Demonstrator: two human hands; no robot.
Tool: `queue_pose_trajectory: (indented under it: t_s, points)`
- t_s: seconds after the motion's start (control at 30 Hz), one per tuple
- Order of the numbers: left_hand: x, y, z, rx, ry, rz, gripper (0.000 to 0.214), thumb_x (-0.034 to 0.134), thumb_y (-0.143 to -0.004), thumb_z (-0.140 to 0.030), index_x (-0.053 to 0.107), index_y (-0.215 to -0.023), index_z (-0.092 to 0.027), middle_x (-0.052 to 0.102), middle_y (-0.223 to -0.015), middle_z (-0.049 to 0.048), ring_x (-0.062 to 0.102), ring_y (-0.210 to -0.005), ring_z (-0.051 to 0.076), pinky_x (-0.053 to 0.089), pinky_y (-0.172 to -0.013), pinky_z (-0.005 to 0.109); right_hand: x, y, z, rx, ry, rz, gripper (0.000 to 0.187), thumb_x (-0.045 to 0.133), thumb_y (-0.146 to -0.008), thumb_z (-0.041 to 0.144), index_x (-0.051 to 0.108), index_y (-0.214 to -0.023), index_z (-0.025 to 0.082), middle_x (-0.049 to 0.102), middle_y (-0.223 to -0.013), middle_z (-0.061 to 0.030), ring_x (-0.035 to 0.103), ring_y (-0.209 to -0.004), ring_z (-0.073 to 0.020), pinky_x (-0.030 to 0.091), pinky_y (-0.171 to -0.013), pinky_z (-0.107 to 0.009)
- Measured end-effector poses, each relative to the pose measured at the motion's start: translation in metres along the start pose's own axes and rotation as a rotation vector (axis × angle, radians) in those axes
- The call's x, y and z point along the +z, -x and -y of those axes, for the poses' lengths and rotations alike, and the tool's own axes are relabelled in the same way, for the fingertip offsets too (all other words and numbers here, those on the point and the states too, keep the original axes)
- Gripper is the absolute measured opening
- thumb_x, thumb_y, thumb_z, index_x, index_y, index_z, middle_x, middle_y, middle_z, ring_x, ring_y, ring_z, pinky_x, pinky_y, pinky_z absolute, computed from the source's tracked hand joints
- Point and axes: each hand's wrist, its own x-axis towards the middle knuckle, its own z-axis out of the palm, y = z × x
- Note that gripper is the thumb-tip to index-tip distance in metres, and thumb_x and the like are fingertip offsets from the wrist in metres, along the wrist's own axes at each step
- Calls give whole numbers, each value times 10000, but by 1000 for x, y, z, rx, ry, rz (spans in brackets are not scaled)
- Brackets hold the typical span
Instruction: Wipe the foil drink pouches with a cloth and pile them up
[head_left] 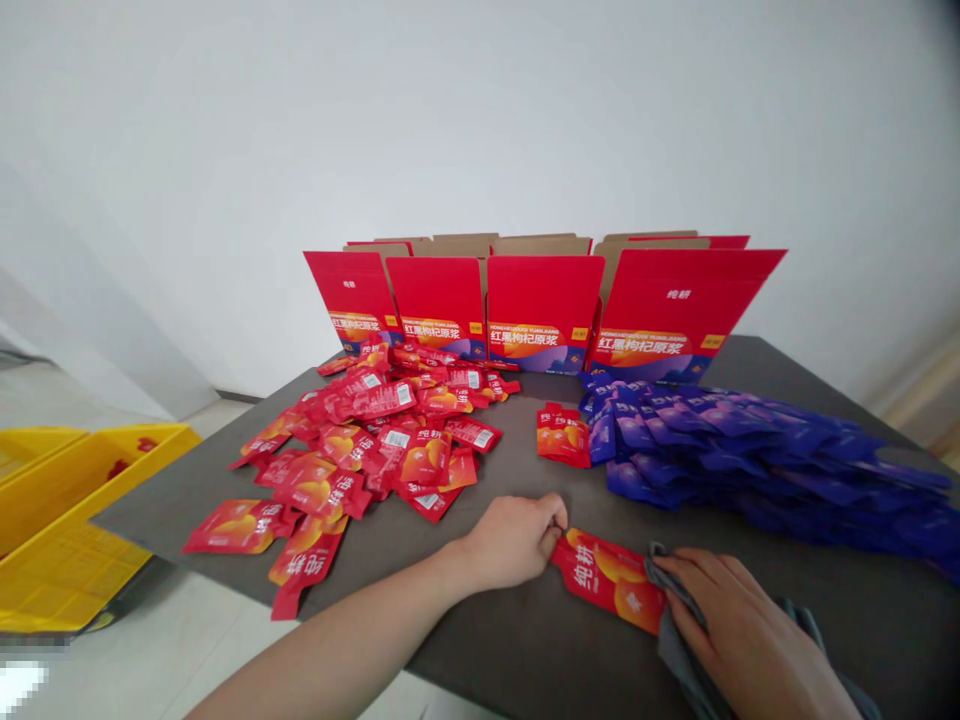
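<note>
A red pouch (611, 580) printed with orange fruit lies near the table's front edge. My left hand (517, 540) is closed on its left end, fingers pinched together. At the pouch's other end, my right hand (750, 625) presses a grey cloth (679, 640) against it, fingers bent over the fabric. Part of the cloth is hidden under that hand. Just beyond my hands lies a single red pouch (562, 437), touching a long heap of blue pouches (720, 440). A loose pile of red pouches (375, 430) spreads to the left of my left hand.
Several open red cartons (545, 310) stand in a row along the back of the dark table (510, 455), near a white wall (480, 120). Yellow bins (67, 540) with some red items inside stand on the floor at the left.
</note>
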Motion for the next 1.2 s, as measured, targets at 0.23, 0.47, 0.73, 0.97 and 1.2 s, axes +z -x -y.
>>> queue_pose_trajectory:
  t_s: [0.23,0.47,0.73,0.97,1.2]
  points:
    - [5,-2,5,17,75,-30,122,487,-868,-197,571,-948,-234,670,-796,-36,622,-710,121,391,-625,192,-9,-23,47,-148,-93,-113,339,495,-837,158,614,-1148,224,650,-1097,-36,574,-1018,-181,457,-877,-324]
    - [6,-2,9,44,60,-29,115,489,-880,-191,585,-929,-231,670,-788,-39,622,-724,114,376,-630,187,-1,-34,73,-298,-82,-93,381,568,-722,122,649,-1035,323,674,-1043,56,586,-937,-181,455,-783,-349]
    - [1,-3,9,62,76,1,109,498,-887,-190,591,-937,-217,663,-775,-47,607,-706,98,359,-616,178,-15,2,23,-337,-30,-153,487,430,-722,45,664,-1032,339,695,-1000,66,615,-879,-129,478,-731,-264]
    - [-3,-3,7,58,97,10,110,499,-872,-168,588,-918,-214,634,-728,-55,567,-642,87,329,-573,177,-16,2,2,-215,111,-133,370,480,-802,124,651,-1117,220,663,-1062,-46,609,-938,-167,506,-796,-291]
    - [-5,-2,7,47,128,25,124,493,-858,-140,589,-897,-208,614,-702,-54,541,-615,86,336,-573,174,-12,-44,58,-159,34,27,398,490,-802,69,666,-1106,256,665,-1059,-22,604,-931,-177,515,-808,-331]
